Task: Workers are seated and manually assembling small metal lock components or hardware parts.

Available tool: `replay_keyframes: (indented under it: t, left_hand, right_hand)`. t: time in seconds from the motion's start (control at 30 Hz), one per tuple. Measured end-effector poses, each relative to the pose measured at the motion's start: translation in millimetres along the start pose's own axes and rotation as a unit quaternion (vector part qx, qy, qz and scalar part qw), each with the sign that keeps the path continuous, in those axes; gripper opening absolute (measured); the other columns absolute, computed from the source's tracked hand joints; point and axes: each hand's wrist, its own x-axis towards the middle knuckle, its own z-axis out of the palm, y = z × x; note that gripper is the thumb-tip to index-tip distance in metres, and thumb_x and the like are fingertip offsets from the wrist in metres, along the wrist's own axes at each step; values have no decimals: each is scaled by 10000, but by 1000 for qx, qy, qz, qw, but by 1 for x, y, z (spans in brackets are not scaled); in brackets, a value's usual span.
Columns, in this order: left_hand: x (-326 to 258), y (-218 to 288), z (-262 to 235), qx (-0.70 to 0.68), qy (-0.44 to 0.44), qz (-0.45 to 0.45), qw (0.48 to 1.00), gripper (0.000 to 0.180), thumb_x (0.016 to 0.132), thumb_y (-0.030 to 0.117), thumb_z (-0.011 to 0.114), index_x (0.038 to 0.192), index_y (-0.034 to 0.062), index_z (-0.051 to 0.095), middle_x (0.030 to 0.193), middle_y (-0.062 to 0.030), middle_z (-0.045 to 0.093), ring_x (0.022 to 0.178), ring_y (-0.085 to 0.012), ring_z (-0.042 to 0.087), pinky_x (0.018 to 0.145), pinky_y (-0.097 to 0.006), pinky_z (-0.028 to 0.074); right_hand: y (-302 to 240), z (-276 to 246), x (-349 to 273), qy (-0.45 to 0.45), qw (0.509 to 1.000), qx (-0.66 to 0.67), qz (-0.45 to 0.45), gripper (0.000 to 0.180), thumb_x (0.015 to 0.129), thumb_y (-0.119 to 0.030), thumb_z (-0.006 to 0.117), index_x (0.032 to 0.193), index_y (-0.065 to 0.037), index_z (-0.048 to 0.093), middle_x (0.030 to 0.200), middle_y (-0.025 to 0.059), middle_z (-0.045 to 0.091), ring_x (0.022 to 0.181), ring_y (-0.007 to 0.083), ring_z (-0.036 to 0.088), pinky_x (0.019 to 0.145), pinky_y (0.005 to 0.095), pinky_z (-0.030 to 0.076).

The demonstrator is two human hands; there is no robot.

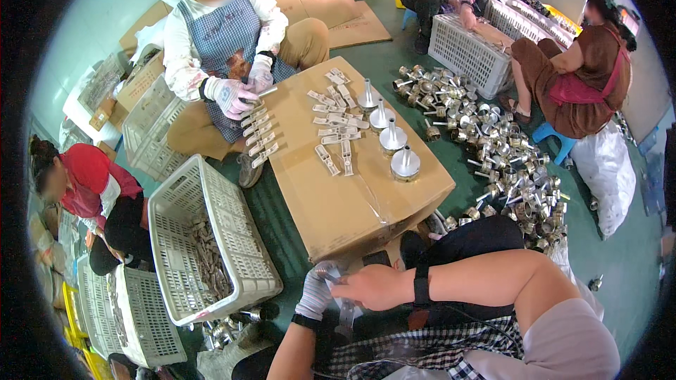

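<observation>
— What's at your left?

— A white crate (pixel 211 239), some small metal bits lying in its bottom. Just right of it, low in my view, my left hand (pixel 315 294) in a knit glove, fingers curled around a small metal part (pixel 331 272). The part sits between both hands, near the box's (pixel 352 190) near edge, over my lap.

— How does it handle?

— I'd judge it light and stiff, bare metal, likely slick, with edges; so I pinch it at the end and let the glove give the grip. Dropping it would probably not hurt it.

— And the right hand?

— My right hand (pixel 377 286) is bare, with a black wristband (pixel 421 284). Its fingers are bent in toward the part and meet the gloved fingers there. Whether they clamp it or only touch it, I cannot tell; the left hand hides the contact.

— Beyond that?

— On the box, flat clips (pixel 331 130), then four funnels (pixel 393 139) in a slanting row. Right of the box, a heap of metal fittings (pixel 493 148) on the green floor. Across the box another person's gloved hands (pixel 243 91) work over more clips.
</observation>
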Motion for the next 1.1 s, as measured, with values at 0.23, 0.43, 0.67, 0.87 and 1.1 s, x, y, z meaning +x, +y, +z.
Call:
replay_keyframes:
  t: [0.23, 0.43, 0.67, 0.87, 1.1]
  left_hand:
    - [-1, -3, 10, 17, 28, 5, 999, 108, 839, 76, 494, 880, 39, 586, 851, -86, 610, 792, -203, 592, 745, -338, 490]
    - [1, -2, 0, 22, 8, 1, 1000, 95, 841, 88, 494, 859, 48, 578, 840, -79, 606, 781, -199, 589, 737, -334, 491]
    - [-1, -2, 3, 14, 33, 7, 999, 105, 842, 89, 490, 874, 43, 579, 859, -85, 610, 796, -203, 591, 746, -340, 491]
    - [0, -3, 7, 26, 13, 19, 999, 146, 828, 79, 493, 918, 14, 588, 936, -128, 626, 866, -243, 596, 801, -356, 489]
    - [2, -1, -2, 11, -17, 17, 1000, 159, 819, 75, 492, 927, 7, 588, 964, -150, 626, 883, -265, 595, 836, -388, 477]
  right_hand:
    - [4, 2, -2, -2, 1000, 2, -3, 328, 737, -78, 566, 1046, -99, 460, 833, 153, 560, 713, 379, 594, 581, 474, 456]
    - [0, -1, 0, 1, 1000, -4, -8, 350, 724, -64, 560, 1057, -99, 457, 827, 156, 560, 718, 380, 595, 586, 477, 458]
    - [0, 0, 0, 2, 1000, -12, -2, 359, 719, -62, 561, 1061, -104, 459, 814, 151, 562, 719, 378, 598, 589, 475, 460]
    - [-1, -3, -2, 6, 1000, -16, -3, 358, 716, -67, 567, 1055, -101, 459, 804, 146, 567, 716, 375, 598, 592, 475, 458]
    - [-2, -2, -1, 16, 1000, -11, -5, 369, 718, -72, 572, 1069, -103, 461, 834, 152, 575, 719, 376, 599, 604, 475, 462]
